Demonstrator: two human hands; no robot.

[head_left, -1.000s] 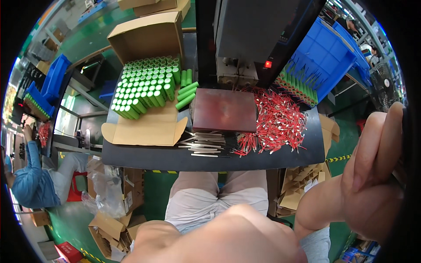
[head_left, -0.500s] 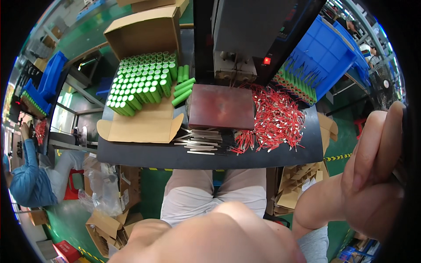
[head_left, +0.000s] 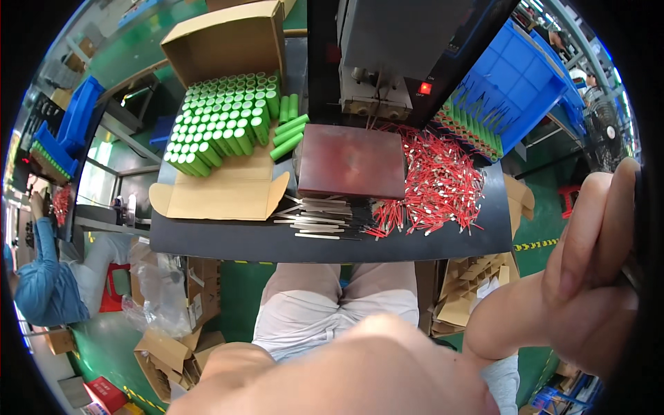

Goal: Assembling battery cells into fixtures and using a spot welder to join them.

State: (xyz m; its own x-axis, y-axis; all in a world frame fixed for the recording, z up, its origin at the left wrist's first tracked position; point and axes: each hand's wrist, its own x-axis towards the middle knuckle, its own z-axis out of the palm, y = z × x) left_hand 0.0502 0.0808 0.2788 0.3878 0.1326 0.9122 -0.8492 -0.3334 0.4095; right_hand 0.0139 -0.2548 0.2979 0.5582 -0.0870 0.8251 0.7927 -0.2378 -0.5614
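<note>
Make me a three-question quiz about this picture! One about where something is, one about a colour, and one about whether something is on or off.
1. Where do the green cylinders stand?
A. in the open cardboard box
B. in the blue crate
C. on the floor

2. What colour are the short wires heaped on the table?
A. yellow
B. red
C. white

3. What is the small lamp on the machine doing?
A. dark
B. glowing green
C. glowing red

Answers: 1 A, they fill the box in upright rows. 2 B, the heap is red with pale tips. 3 C, it glows red on the machine's front.
</note>
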